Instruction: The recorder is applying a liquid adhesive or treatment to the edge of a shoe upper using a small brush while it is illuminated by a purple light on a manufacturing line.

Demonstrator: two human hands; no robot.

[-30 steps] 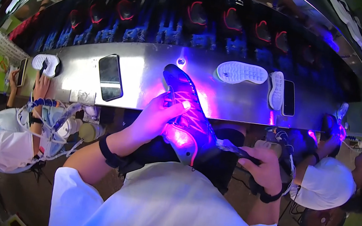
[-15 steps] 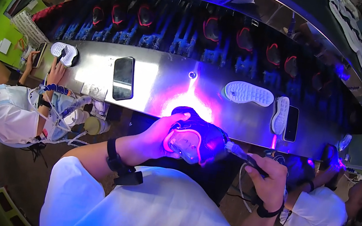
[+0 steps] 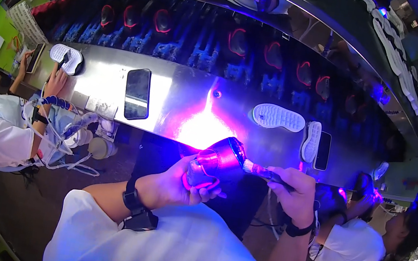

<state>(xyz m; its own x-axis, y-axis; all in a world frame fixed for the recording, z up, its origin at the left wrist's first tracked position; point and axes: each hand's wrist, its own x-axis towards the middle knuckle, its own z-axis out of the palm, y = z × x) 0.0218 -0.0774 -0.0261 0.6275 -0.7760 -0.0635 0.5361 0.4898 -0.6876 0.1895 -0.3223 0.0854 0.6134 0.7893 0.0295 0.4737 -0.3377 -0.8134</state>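
My left hand (image 3: 177, 181) is wrapped round a dark shoe upper (image 3: 222, 157) whose edge line glows pinkish red under violet light. The upper is tilted, its dark end up and toward the right. In my right hand (image 3: 295, 192) is a brush (image 3: 268, 174) with a dark handle, gripped between thumb and fingers. Its pale bristles meet the right edge of the upper. The lower part of the upper is partly hidden by my left fingers.
Beyond the metal bench (image 3: 182, 90) runs a dark rack or conveyor (image 3: 183, 21) bearing several uppers. On the bench lie a phone (image 3: 138, 94), a white sole (image 3: 278, 118), a second sole (image 3: 311, 141) and another phone (image 3: 323, 150). Co-workers sit at left and right.
The shoe upper has been turned in my left hand, so its dark end now points up and right. The brush has moved slightly left along with it. The whole view has shifted a little.
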